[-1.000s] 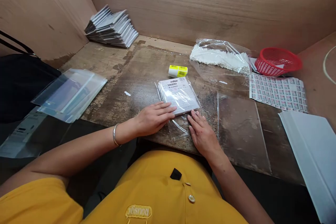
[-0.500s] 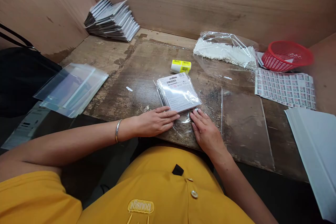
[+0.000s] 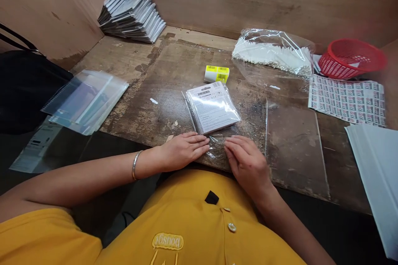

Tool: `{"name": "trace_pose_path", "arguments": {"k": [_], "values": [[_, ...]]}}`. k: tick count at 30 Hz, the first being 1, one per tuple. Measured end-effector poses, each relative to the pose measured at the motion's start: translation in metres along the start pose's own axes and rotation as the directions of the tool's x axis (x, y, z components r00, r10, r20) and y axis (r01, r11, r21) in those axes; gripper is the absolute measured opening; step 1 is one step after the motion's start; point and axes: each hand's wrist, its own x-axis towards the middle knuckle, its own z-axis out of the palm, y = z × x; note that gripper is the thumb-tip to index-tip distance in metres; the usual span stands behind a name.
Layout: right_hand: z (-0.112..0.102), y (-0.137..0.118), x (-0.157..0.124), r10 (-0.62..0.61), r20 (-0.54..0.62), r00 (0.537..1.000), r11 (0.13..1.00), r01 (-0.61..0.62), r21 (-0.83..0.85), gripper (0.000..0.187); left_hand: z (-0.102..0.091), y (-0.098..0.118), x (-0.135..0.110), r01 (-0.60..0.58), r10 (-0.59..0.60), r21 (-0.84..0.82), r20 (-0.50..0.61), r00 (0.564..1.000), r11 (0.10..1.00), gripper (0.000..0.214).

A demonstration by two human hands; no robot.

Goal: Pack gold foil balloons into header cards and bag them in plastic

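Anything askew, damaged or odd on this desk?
Yes, minor things. The desk is worn, its surface patchy and scuffed at the left front. A small white tag lies by itself left of the central packs. The back-left stack is unevenly fanned rather than squared up.

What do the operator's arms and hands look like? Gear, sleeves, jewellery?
Left hand: ungloved, with a shiny silver-coloured bracelet around the wrist and a short yellow sleeve further up. Right hand: ungloved, no bracelet visible; its sleeve is out of frame. No cables visible on either.
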Motion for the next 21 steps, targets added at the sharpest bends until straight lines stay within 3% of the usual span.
{"name": "trace_pose_path", "arguments": {"k": [3,6,10,16,21], "values": [[0.005,-0.008,-0.001,0.022,0.077,0.997,0.976,-0.038,0.213,0.014,0.000,-0.001,0.001,-0.022,0.020,-0.039,-0.038,0.999,0.999,0.029],[0.013,-0.006,-0.004,0.096,0.112,0.989,0.940,-0.127,0.316,0.013,-0.004,-0.002,0.004,0.008,-0.015,-0.100,-0.068,0.998,0.995,0.029],[0.016,-0.005,-0.004,0.101,0.124,0.987,0.949,-0.133,0.285,0.014,-0.010,-0.001,0.014,0.087,-0.093,-0.109,-0.056,0.994,0.990,0.034],[0.018,-0.008,-0.004,0.117,0.111,0.987,0.956,-0.143,0.257,0.002,-0.012,0.001,0.026,0.043,-0.041,-0.045,0.045,0.998,0.998,0.014],[0.020,-0.008,-0.005,0.121,0.105,0.987,0.967,-0.141,0.211,0.005,-0.010,-0.001,0.015,0.004,-0.002,-0.073,0.023,1.000,0.997,0.020]]}}
